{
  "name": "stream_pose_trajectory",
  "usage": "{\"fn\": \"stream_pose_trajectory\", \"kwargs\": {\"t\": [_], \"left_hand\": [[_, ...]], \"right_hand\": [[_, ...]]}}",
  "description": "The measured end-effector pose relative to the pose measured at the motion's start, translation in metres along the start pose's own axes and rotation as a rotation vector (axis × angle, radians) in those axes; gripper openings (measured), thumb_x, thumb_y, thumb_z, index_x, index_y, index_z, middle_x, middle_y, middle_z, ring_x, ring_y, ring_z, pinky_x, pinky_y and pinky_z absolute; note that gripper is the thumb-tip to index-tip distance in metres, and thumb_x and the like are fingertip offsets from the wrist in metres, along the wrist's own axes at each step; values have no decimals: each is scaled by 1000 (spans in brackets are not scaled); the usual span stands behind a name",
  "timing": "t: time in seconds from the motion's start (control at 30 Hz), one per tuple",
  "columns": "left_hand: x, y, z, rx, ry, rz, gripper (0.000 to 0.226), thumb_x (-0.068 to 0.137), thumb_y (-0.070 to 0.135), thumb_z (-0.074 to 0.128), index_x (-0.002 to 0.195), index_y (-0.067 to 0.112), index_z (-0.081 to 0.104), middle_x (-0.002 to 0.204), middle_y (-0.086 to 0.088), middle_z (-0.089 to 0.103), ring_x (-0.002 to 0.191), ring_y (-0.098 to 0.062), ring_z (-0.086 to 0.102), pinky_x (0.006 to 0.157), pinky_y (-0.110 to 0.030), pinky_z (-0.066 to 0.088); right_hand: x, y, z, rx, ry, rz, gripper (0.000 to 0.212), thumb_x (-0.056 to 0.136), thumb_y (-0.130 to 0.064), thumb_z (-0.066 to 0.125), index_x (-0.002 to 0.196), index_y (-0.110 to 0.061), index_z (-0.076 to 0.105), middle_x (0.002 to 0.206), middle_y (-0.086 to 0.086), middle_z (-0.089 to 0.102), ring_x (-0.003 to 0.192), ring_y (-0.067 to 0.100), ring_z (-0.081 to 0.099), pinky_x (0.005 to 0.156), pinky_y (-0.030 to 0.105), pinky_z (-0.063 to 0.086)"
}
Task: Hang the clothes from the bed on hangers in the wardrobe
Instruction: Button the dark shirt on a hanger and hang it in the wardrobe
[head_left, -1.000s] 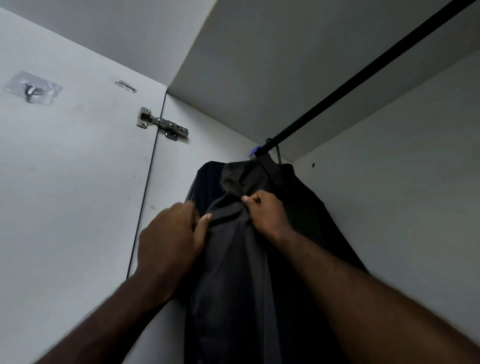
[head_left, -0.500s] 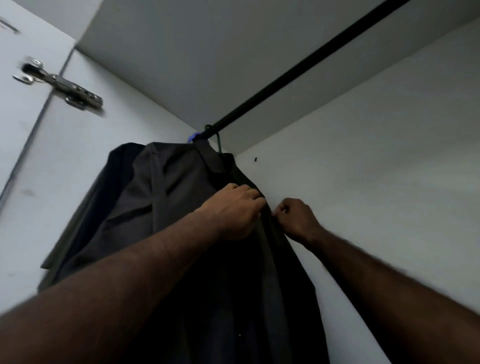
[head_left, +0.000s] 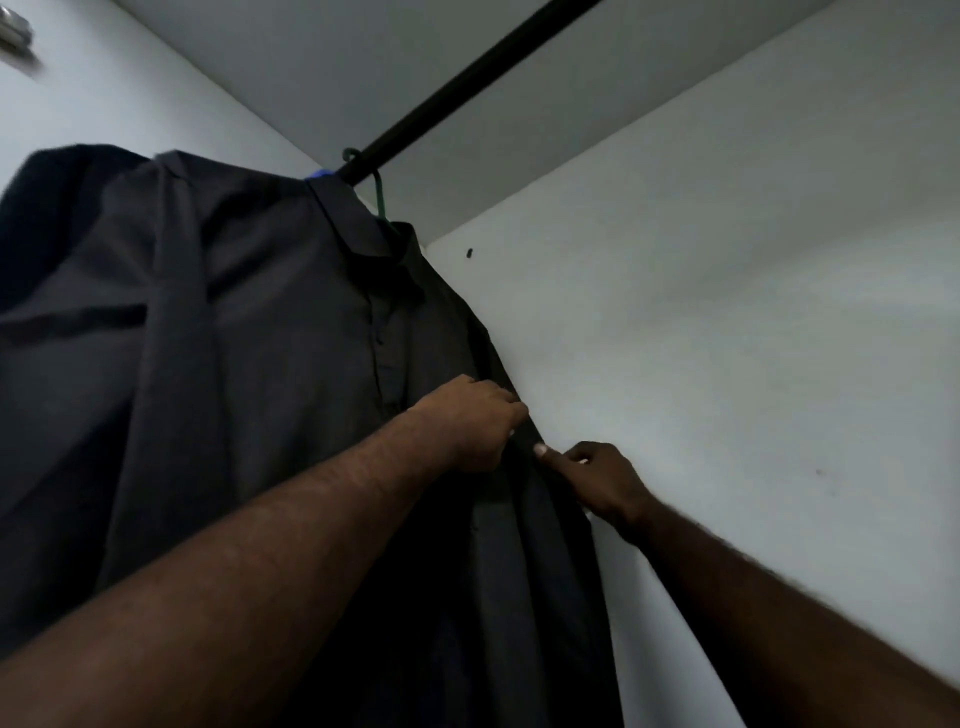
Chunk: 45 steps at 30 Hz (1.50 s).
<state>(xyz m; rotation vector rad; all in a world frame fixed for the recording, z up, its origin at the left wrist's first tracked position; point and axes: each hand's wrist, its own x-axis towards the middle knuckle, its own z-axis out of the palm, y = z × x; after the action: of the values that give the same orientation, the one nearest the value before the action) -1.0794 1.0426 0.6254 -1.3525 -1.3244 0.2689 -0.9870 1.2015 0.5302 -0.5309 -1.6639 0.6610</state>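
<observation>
- Shirt (head_left: 270, 338): dark and collared, it hangs on a green hanger (head_left: 378, 192) hooked over the rail (head_left: 467, 88), close against the wall (head_left: 727, 312) of the wardrobe.
- Left hand (head_left: 475, 423): the fingers are curled and grip the shirt's front below the collar.
- Right hand (head_left: 597, 480): thumb and fingers pinch the fabric edge just beside the left hand.
- Garment (head_left: 47, 208): a second dark piece hangs behind the shirt.
- Progress: this shirt is hung, and the hands appear to be straightening or fastening its front. The bed is out of view, so what is left cannot be told.
</observation>
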Motion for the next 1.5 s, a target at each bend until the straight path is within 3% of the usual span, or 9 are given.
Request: {"fn": "stream_pose_trajectory", "kwargs": {"t": [0.2, 0.4, 0.7, 0.8, 0.93, 1.03, 1.17, 1.33, 1.5], "left_hand": [[-2, -1, 26, -14, 7, -24, 37, 97, 30, 41, 131, 16, 48, 130, -7, 56, 120, -27, 51, 100, -40, 39], [-17, -10, 42, 6, -130, -67, 38, 96, 37, 43, 129, 20, 51, 133, -6, 53, 122, -26, 50, 97, -39, 38], [-21, -22, 50, -22, -139, -70, 41, 94, 40, 47, 129, 19, 49, 128, -6, 54, 119, -25, 51, 94, -38, 41], [-23, -23, 47, -108, -127, -97, 40, 93, 40, 49, 126, 18, 49, 126, -6, 55, 118, -25, 52, 95, -38, 42], [-10, -26, 24, -95, 105, -63, 34, 94, 34, 46, 123, 17, 49, 124, -6, 54, 116, -25, 50, 93, -38, 41], [12, -42, -2, -9, 272, -86, 34, 95, 32, 45, 125, 17, 49, 130, -6, 52, 121, -25, 47, 94, -39, 42], [35, -48, -20, 6, 236, -83, 46, 97, 40, 43, 139, 19, 43, 142, -6, 46, 131, -24, 41, 102, -42, 40], [28, -14, 2, 88, 122, 36, 40, 96, 47, 42, 126, 26, 56, 133, -7, 44, 122, -25, 44, 92, -37, 38], [7, 2, 23, 3, 55, 3, 35, 98, 40, 39, 108, 18, 65, 116, -6, 52, 100, -27, 60, 71, -34, 44]], "right_hand": [[7, -16, 19, -125, -84, -53, 29, 80, -28, 77, 63, -16, 56, 68, 2, 61, 69, 19, 58, 65, 27, 43], [19, -32, -41, -140, 466, -65, 12, 88, -17, 60, 99, -20, 61, 104, 11, 66, 101, 33, 60, 76, 30, 39], [35, -39, -104, -303, 320, -61, 11, 86, -21, 69, 79, -20, 62, 87, 4, 60, 89, 24, 56, 77, 28, 41], [37, -47, -108, -327, 215, -16, 30, 85, -11, 67, 60, -15, 52, 75, 7, 54, 73, 20, 51, 61, 24, 37], [40, -48, -97, -235, 144, 7, 15, 85, 4, 53, 72, -1, 58, 73, 14, 54, 56, 14, 45, 39, 18, 31], [44, -47, -95, -231, 82, 61, 9, 92, -6, 56, 88, 0, 61, 83, 13, 57, 61, 16, 49, 48, 21, 37], [46, -48, -105, -299, 136, -24, 37, 87, -30, 73, 65, -8, 52, 61, 6, 49, 54, 17, 45, 47, 24, 30], [24, -48, -122, -484, 368, -182, 18, 84, -38, 72, 85, -25, 60, 88, -1, 57, 87, 23, 55, 73, 30, 41], [-28, -54, -86, -479, 109, -315, 22, 77, -33, 78, 81, -27, 57, 73, -4, 62, 73, 18, 61, 63, 28, 42]]}}
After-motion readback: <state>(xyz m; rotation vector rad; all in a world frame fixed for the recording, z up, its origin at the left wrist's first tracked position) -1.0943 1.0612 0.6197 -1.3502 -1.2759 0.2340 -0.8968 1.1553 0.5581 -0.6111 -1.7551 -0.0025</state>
